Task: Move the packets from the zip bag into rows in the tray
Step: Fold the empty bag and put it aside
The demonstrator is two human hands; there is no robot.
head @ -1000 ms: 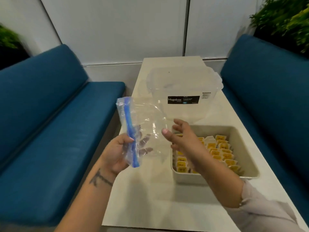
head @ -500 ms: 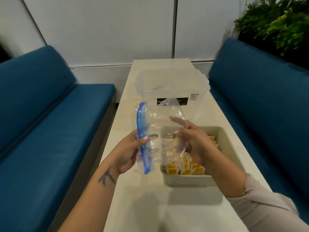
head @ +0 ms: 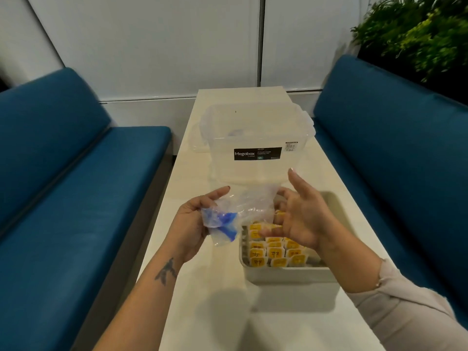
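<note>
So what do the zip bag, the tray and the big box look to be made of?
Zip bag: thin clear plastic film, crumpled, with a blue zip strip. Tray: likely matte beige plastic, opaque with rounded corners. Box: translucent, rigid, frosted-looking plastic.

tray (head: 288, 274) far rows hidden, label print unreadable

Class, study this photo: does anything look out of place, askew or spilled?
Nothing is spilled. The zip bag, crumpled in the left hand, looks empty. The packets stand in rows in the tray.
</note>
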